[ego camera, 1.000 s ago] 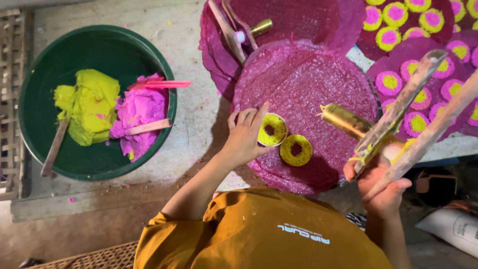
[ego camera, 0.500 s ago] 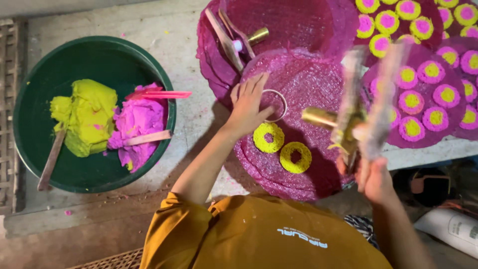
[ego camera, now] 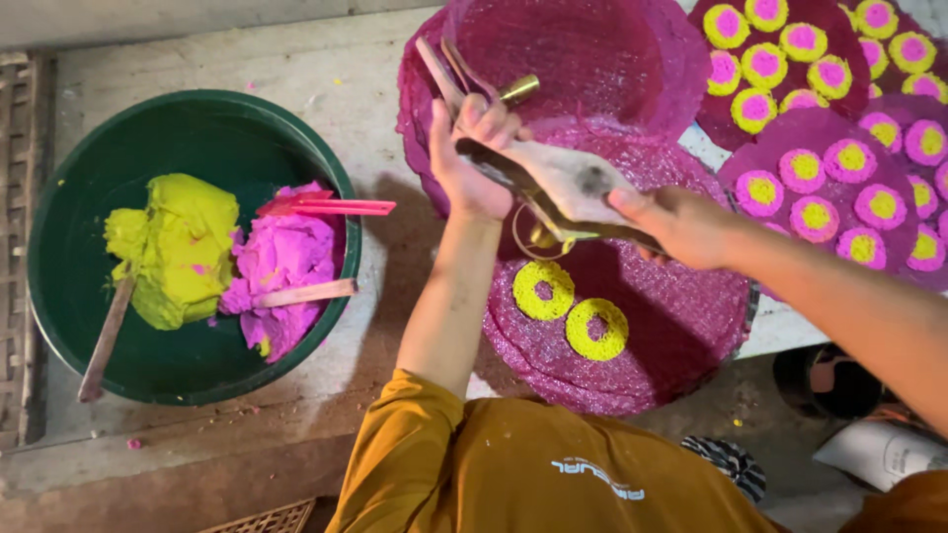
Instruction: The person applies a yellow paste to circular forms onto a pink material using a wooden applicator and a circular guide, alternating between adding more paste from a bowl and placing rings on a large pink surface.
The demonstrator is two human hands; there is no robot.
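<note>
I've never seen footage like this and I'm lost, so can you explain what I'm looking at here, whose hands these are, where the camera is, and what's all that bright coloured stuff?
There is no machine here. The camera sits on a person's head and looks straight down, so you see their orange shirt and both bare arms.

The left hand and the right hand together hold a pale, flat, worn tool above a magenta woven mat. A thin wire ring hangs just under it. Two yellow rings of paste lie on that mat.

To the left, a green basin holds a yellow lump and a pink lump, with sticks in them. At upper right, more mats carry finished yellow and pink discs.
</note>
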